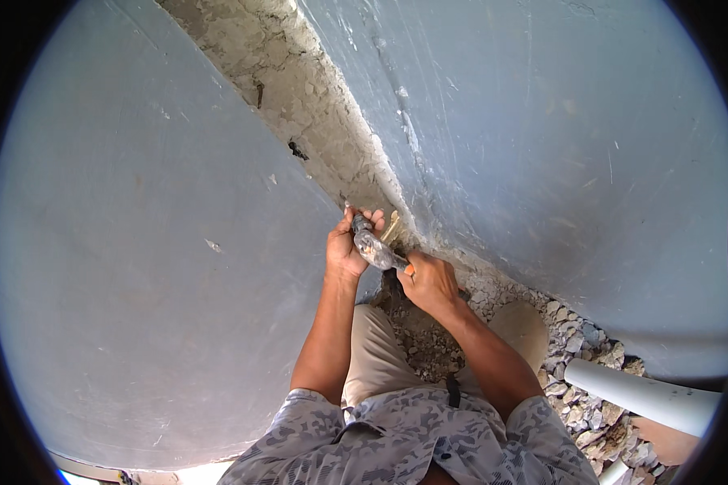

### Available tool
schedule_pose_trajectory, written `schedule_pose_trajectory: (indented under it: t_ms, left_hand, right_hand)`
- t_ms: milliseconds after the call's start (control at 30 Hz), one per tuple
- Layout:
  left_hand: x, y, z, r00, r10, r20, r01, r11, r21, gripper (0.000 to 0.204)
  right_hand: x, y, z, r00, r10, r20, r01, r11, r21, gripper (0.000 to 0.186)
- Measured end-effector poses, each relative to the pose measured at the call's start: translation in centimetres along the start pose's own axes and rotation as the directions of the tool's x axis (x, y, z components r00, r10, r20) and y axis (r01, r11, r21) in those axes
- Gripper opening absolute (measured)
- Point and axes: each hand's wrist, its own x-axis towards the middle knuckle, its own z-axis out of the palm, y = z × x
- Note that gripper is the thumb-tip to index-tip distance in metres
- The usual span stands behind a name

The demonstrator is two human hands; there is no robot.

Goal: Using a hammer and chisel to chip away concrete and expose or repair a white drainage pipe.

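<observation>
1. Right hand: fingers clenched around the orange-and-black handle of a hammer, its head between both hands.
2. Left hand: fingers curled beside that head; cannot tell what they grasp.
3. Beyond: rough concrete strip.

From my remote place, I can read no text, label, number or sign. On the white pipe, which lies lower and to the right of the fingers of the right hand, I notice small dark marks, but they are too small to read.
</observation>
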Motion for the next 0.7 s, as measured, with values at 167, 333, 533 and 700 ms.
schedule_pose_trajectory:
  t_ms: [167, 333, 533, 700]
  left_hand:
    - [0.0, 0.1, -0.1, 0.996, -0.031, 0.086, 0.032, 0.999, -0.014, 0.024]
    - [0.4, 0.2, -0.1, 1.000, -0.011, 0.002, 0.011, 1.000, 0.015, 0.023]
    - [1.0, 1.5, -1.3, 0.980, -0.185, 0.077, 0.188, 0.982, -0.028, 0.026]
    - [-0.9, 5.2, -4.0, 0.926, -0.367, 0.088, 0.325, 0.894, 0.309, 0.024]
  right_hand:
    - [-1.0, 0.3, 0.0, 0.925, -0.243, -0.291, 0.254, 0.967, 0.002, 0.014]
    - [-0.1, 0.6, 0.3, 0.993, 0.078, 0.087, -0.075, 0.997, -0.032, 0.014]
    - [-4.6, 2.3, 0.4, 0.990, 0.139, 0.019, -0.140, 0.981, 0.130, 0.020]
    - [-6.8, 3.6, -0.8, 0.980, 0.201, 0.012, -0.201, 0.975, 0.091, 0.022]
